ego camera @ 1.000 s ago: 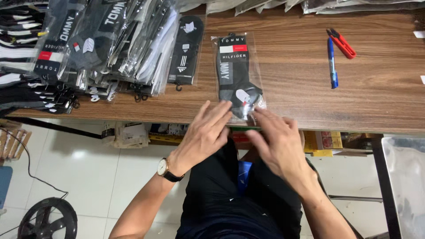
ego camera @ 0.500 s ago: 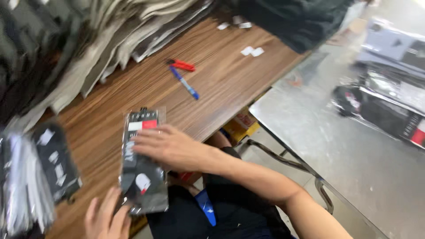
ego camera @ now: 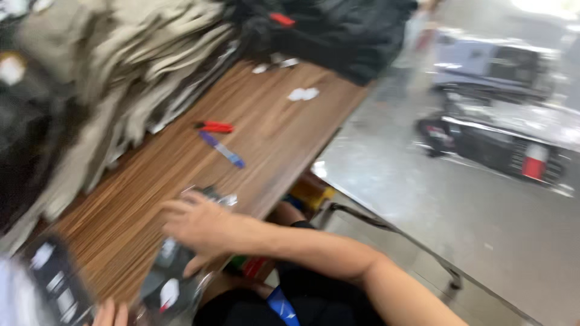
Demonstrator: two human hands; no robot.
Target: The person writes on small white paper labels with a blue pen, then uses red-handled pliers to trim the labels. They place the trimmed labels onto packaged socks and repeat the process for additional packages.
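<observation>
Since half a second ago the right hand (ego camera: 202, 226) has slid down the clear sock packet (ego camera: 175, 271), palm flat, fingers spread, at the table (ego camera: 272, 133) edge; the left hand (ego camera: 109, 314) barely shows, its grip unclear

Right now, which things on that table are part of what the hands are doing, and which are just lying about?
In hand:
right hand, flat on the clear sock packet
left hand, at the packet's near end; grip unclear in the blur
wooden table under them

Lying about:
red cutter
blue pen
white scraps
beige clothes pile
black packets at left
</observation>
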